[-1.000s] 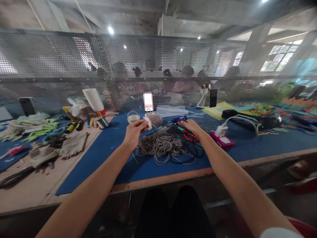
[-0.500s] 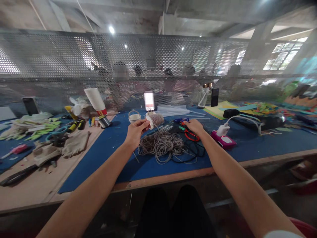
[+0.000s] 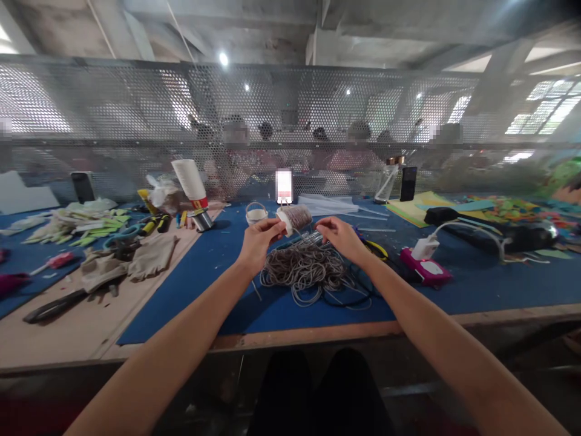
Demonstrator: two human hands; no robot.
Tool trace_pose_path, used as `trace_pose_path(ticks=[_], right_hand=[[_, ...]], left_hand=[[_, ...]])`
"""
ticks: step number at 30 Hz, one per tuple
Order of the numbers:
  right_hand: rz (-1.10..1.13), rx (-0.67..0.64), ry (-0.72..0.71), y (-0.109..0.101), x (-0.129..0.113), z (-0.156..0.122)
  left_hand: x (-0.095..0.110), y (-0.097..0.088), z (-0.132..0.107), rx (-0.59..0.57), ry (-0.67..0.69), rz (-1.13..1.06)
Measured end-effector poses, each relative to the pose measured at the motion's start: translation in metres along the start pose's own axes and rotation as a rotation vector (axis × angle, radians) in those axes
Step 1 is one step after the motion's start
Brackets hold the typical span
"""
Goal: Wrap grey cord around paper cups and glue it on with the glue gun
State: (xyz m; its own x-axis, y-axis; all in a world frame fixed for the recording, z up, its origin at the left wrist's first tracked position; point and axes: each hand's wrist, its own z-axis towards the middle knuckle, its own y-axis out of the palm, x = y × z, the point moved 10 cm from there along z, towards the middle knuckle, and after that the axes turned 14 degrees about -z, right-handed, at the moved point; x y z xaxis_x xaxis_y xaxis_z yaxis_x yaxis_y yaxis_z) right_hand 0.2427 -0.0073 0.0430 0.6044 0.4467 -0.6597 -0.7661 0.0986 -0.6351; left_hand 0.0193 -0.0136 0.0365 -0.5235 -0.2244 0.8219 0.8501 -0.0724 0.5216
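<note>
Right grip (image 3: 342, 242) moved from blue tool (image 3: 358, 232) to just beside string-wrapped cup (image 3: 297, 219), now above string pile (image 3: 306, 269). Yellow loop (image 3: 377, 249) now visible past wrist, red loop out of sight. View swung slightly left.

perforated screen (image 3: 136, 103) | concrete ceiling (image 3: 263, 18) | lit lamp (image 3: 223, 59) | bright window (image 3: 547, 106), far right

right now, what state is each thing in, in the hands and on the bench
Cord-wrapped cup: tipped sideways, held up
Left hand: pinching the cup's white end
Right hand: thumb and fingers bent, grip unclear
Gray cord: loose, tangled heap
Small white basket: upright, handle raised
White cup stack: leaning
Bright phone: standing, screen lit
White adapter: plugged into pink block
Gloves: lying loose
</note>
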Motion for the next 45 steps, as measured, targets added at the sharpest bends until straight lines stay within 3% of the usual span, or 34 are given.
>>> trace_pose_path(ticks=[3,6,17,21,26,29,32,39,45], right_hand=[[0.207,-0.188,0.016,0.030,-0.019,-0.011],[0.315,-0.281,0.027,0.041,-0.029,-0.019],[0.165,-0.268,-0.075,0.036,-0.032,-0.019],[0.209,-0.194,0.012,0.033,-0.025,-0.017],[0.501,-0.400,0.136,0.051,-0.031,-0.028],[0.546,-0.498,0.116,0.058,-0.040,-0.035],[0.431,-0.427,0.048,0.053,-0.040,-0.031],[-0.073,0.005,-0.122,0.012,-0.042,-0.022],[-0.322,0.141,-0.252,-0.001,-0.054,-0.029]], left_hand=[[0.002,0.002,-0.001,-0.014,0.016,0.013],[0.003,0.003,-0.001,-0.014,0.034,0.020],[0.005,0.006,-0.005,-0.015,0.071,0.074],[0.006,0.007,-0.006,-0.012,0.087,0.085],[0.005,0.006,-0.004,-0.028,0.110,0.090],[0.004,0.005,-0.004,-0.036,0.119,0.100],[0.005,0.005,-0.004,-0.036,0.126,0.117],[0.016,0.013,-0.010,-0.067,0.211,0.260],[0.020,0.016,-0.012,-0.085,0.271,0.333]])
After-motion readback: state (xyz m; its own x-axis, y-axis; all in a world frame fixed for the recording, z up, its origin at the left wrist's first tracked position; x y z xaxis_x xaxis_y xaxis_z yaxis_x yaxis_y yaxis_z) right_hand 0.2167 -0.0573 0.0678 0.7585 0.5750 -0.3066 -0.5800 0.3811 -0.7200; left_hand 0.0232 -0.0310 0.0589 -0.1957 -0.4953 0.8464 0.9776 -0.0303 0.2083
